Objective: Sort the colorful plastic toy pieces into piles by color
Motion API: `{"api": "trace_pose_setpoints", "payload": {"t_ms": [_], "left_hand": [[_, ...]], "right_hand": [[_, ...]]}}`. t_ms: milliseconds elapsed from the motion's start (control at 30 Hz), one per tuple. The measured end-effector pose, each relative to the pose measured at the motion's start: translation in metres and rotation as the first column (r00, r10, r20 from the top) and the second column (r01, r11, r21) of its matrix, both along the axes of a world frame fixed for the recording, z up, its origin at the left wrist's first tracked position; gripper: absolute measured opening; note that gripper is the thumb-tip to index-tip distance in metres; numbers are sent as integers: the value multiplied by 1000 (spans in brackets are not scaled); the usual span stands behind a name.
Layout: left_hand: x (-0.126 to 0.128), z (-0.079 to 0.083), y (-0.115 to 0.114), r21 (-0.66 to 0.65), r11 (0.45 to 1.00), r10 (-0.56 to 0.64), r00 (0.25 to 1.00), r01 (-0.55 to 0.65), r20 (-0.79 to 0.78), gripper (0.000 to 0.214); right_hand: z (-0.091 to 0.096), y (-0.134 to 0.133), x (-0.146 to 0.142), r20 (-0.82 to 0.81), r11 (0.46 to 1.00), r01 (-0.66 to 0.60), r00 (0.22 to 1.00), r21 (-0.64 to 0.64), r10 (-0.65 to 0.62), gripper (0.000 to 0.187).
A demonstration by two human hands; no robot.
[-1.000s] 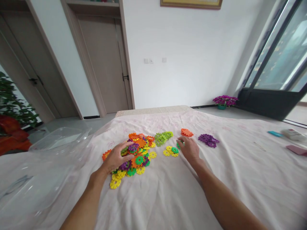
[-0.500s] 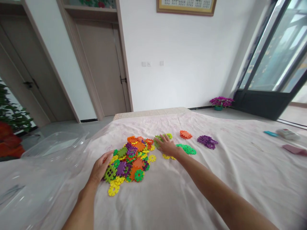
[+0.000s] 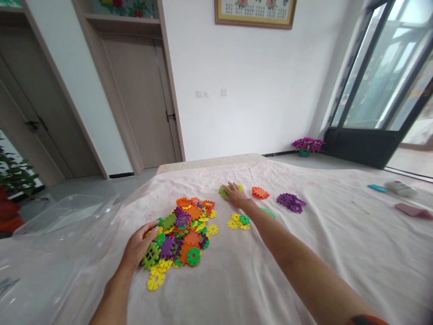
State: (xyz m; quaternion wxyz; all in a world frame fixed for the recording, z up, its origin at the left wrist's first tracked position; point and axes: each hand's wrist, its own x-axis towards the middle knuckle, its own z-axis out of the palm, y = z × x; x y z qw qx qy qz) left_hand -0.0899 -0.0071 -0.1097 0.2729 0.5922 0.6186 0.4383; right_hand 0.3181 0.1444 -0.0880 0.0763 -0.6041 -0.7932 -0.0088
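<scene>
A mixed heap of interlocking plastic toy pieces point(image 3: 184, 234), in orange, purple, yellow and green, lies on the cloth in front of me. My left hand point(image 3: 139, 243) rests against the left side of this heap, fingers extended. Farther off, my right hand point(image 3: 236, 197) lies with fingers spread over a small group of lime-green pieces point(image 3: 223, 191), partly covering them. Just below it are several yellow discs point(image 3: 234, 224) with a green disc point(image 3: 244, 220) on top. Green pieces point(image 3: 269, 212) show beyond my right forearm, which hides most of them.
An orange pile point(image 3: 260, 193) and a purple pile point(image 3: 291, 202) sit to the right on the pale bedsheet point(image 3: 304, 262). Clear plastic containers point(image 3: 64, 221) are at the left. A blue item point(image 3: 378, 188), a white packet point(image 3: 401, 188) and a pink cloth point(image 3: 413, 210) lie far right.
My right hand has moved slightly farther away over the lime-green pieces. Its forearm now covers more of the green pile, and the green disc on the yellow ones has come into sight.
</scene>
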Motion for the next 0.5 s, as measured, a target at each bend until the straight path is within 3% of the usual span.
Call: {"api": "trace_pose_setpoints", "payload": {"t_ms": [67, 167, 267, 367, 500], "left_hand": [[-2, -3, 2, 3, 1000, -2, 1000, 2, 1, 56], [-5, -9, 5, 0, 1000, 11, 1000, -11, -10, 55], [-7, -13, 8, 3, 1000, 24, 999, -24, -35, 53], [-7, -14, 9, 14, 1000, 25, 997, -24, -72, 51], [-7, -13, 8, 31, 999, 37, 992, -33, -119, 49]], "right_hand": [[6, -7, 11, -39, 997, 38, 999, 72, -35, 67], [12, -21, 36, -86, 958, 226, 973, 179, -213, 55], [14, -31, 69, -71, 914, 396, 918, 85, -391, 34], [10, -36, 96, -38, 913, 407, 912, -31, -408, 24], [1, -31, 112, -41, 923, 383, 923, -22, -384, 28]]}}
